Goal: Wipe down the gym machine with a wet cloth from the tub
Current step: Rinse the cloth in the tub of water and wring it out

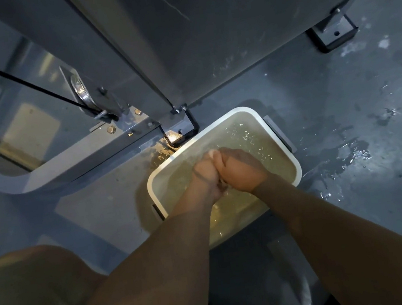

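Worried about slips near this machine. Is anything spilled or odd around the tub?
Yes. Splashed puddles and droplets lie on the floor right of the tub, and a smaller wet patch sits by the machine's foot bracket. The tub's water looks murky and yellowish.

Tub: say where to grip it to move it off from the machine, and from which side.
Take the two dark handles on the short ends: the far-right handle and the near-left handle. Come in from both ends, one hand on each, and keep the tub level, since the murky water in it would likely slop.
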The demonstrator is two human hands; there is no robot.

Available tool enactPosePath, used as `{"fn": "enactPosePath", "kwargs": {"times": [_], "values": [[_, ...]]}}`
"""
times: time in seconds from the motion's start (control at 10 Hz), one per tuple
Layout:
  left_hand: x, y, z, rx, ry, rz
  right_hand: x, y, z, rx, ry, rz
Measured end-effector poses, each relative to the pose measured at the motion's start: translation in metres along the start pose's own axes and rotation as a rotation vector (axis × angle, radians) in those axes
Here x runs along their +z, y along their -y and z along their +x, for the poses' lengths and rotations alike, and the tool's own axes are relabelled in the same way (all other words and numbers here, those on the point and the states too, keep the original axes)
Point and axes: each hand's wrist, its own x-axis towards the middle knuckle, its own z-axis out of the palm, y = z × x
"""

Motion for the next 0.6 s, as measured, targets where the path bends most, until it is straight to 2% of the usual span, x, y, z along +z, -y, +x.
{"fn": "enactPosePath", "kwargs": {"times": [0.1, 0.2, 0.3, 0.4, 0.5, 0.6], "values": [[-0.004, -0.009, -0.006, 0.078, -0.050, 0.050, -0.006, -0.003, -0.002, 0.057, -0.096, 0.041], [-0.017, -0.007, -0.004, 0.303, -0.143, 0.600, -0.009, 0.002, -0.011, 0.125, -0.205, 0.011], [-0.020, -0.009, -0.018, 0.481, -0.135, 1.210, -0.028, 0.012, -0.014, 0.163, -0.131, -0.163], [-0.020, -0.018, -0.030, 0.564, 0.106, 1.591, -0.051, 0.021, -0.022, 0.151, 0.097, -0.104], [-0.024, -0.026, -0.035, 0.630, 0.263, 1.580, -0.069, 0.017, -0.033, 0.169, 0.151, 0.198], [-0.033, -0.028, -0.029, 0.610, 0.261, 1.290, -0.069, 0.014, -0.035, 0.237, 0.131, 0.348]]}}
